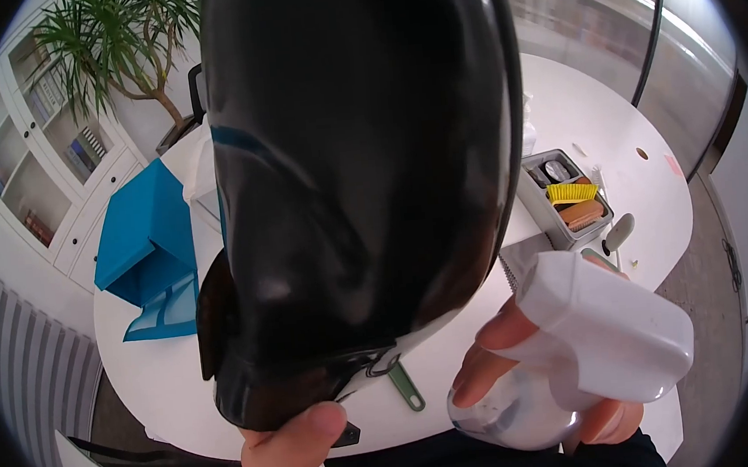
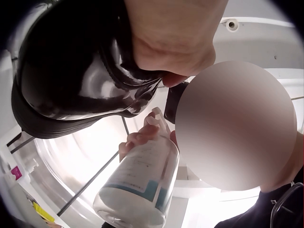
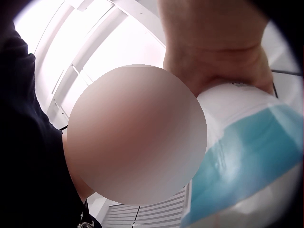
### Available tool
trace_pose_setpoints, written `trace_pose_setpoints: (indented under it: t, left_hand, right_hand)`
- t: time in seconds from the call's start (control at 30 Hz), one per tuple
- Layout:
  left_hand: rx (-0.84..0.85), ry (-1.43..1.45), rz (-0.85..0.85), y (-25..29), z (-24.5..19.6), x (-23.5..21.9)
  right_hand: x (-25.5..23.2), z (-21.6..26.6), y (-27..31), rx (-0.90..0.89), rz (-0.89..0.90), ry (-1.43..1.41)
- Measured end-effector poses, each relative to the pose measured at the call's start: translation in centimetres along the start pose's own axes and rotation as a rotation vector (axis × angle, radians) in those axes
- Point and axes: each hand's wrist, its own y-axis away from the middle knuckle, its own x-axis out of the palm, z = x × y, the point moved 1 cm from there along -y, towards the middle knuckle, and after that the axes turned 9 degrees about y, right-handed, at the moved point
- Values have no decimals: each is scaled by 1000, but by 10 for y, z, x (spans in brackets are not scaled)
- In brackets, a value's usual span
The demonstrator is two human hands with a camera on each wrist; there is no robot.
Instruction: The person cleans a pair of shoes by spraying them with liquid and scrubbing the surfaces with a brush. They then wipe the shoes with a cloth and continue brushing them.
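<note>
A shiny black leather shoe (image 1: 360,164) fills the middle of the head view, raised close to the camera above the table. My left hand (image 1: 290,446) grips its near end from below, with the thumb showing and the other fingers hidden. The shoe's ridged sole edge shows in the left wrist view. To the right, my right hand (image 1: 499,347) is wrapped around the neck of a clear spray bottle (image 1: 515,407) with a white spray head, fingers by the trigger. Its label, white with a teal band, faces the left wrist camera, below the shoe.
On the white round table (image 1: 452,333) stands a teal bag (image 1: 149,225) at left. A grey tray (image 1: 558,232) at right holds a yellow-bristled brush (image 1: 571,192) and other items. A green handle (image 1: 405,387) lies below the shoe. A potted plant (image 1: 136,50) stands behind.
</note>
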Motion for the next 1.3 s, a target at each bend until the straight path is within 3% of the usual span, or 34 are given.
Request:
trace_pose_setpoints:
  t: [0.03, 0.07, 0.13, 0.17, 0.23, 0.33, 0.47, 0.57, 0.63, 0.73, 0.87, 0.93, 0.97, 1.03, 1.13, 1.17, 1.2, 1.23, 1.27, 1.3]
  left_hand:
    - [-78, 12, -7, 0, -2, -4]
    - [-78, 11, -8, 1, -3, -6]
    - [-102, 71, -25, 1, -1, -11]
    - [-101, 71, -27, 1, 1, -14]
    - [-26, 116, 97, 1, 4, -19]
    - [-33, 69, 0, 2, -1, -9]
    - [-28, -74, -70, 13, -4, -14]
    - [-139, -148, -108, 16, -6, -14]
    - [-66, -150, -123, 10, -6, -2]
    - [-96, -101, -78, 5, -8, 3]
    - [-37, -79, -6, -2, -4, 1]
    - [-45, -86, 5, -5, 0, -2]
    - [-46, -87, 5, -4, 2, -6]
    - [1, 52, -43, 0, 4, -15]
    - [-133, 113, -35, -6, -2, -19]
    - [-133, 113, -36, -8, 4, -15]
    - [72, 147, 78, -12, 13, -7]
    - [278, 181, 192, -13, 18, -3]
    - [278, 180, 192, -14, 19, -5]
    - [286, 176, 202, -14, 20, -6]
  right_hand:
    - [-7, -1, -3, -48, 123, 22]
    - [-12, 2, -7, -47, 124, 21]
    - [-18, 5, -13, 2, 348, 170]
    - [-15, 1, -11, 2, 350, 169]
    - [-5, -11, -1, -86, 129, -61]
    - [7, -4, 3, -6, -9, -115]
    - [-11, 6, -8, 60, 194, 103]
    - [-9, 6, -10, 69, 324, 177]
    - [-2, 2, -3, 52, 151, 23]
    - [1, -4, -2, -2, 133, 7]
    - [-2, 5, -9, 87, 314, 187]
    - [10, 2, -2, 125, 55, 53]
    - [7, 4, -5, 125, 54, 53]
    - [1, 8, -12, 113, 267, 273]
    - [6, 5, -5, 99, 222, 359]
    - [-8, 10, -26, 277, 624, 645]
    - [-4, 6, -21, 277, 625, 644]
    - [5, 1, -13, 164, 450, 575]
    - [10, -3, -10, 52, 276, 503]
    - [14, -2, -12, 11, 258, 589]
